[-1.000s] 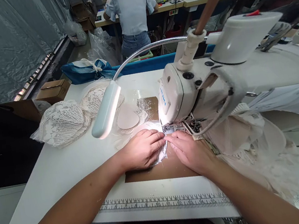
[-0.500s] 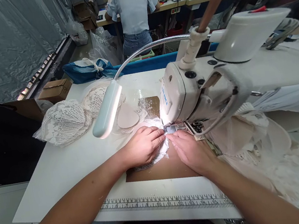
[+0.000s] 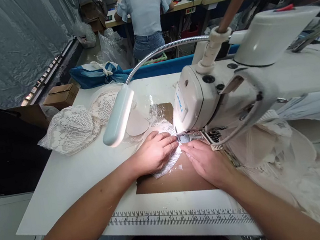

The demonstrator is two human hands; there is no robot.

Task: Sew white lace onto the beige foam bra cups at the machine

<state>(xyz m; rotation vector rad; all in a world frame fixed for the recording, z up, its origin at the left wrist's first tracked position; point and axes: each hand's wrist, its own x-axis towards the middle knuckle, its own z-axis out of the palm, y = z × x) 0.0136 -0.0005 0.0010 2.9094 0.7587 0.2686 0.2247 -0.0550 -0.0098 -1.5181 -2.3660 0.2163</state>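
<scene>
Under the needle end of a white sewing machine lies a piece of white lace fabric, brightly lit. My left hand rests flat on the lace, its fingers stretched toward the needle and partly covering the cloth. Close on the other side, my right hand has thumb and fingers pressed together at the lace's right edge, just in front of the presser foot. The needle itself is hard to make out. A brown plate lies beneath the work.
A lamp on a bent metal neck hangs left of the machine. Lace cups and a smooth beige pad lie to the left. More pale fabric is heaped at right. A ruler strip runs along the front edge. Ahead sits a person.
The lace has turned and shifted slightly under my hands, so less of its lower edge shows below my left hand. The whole view has moved a little; both hands keep nearly the same places.
</scene>
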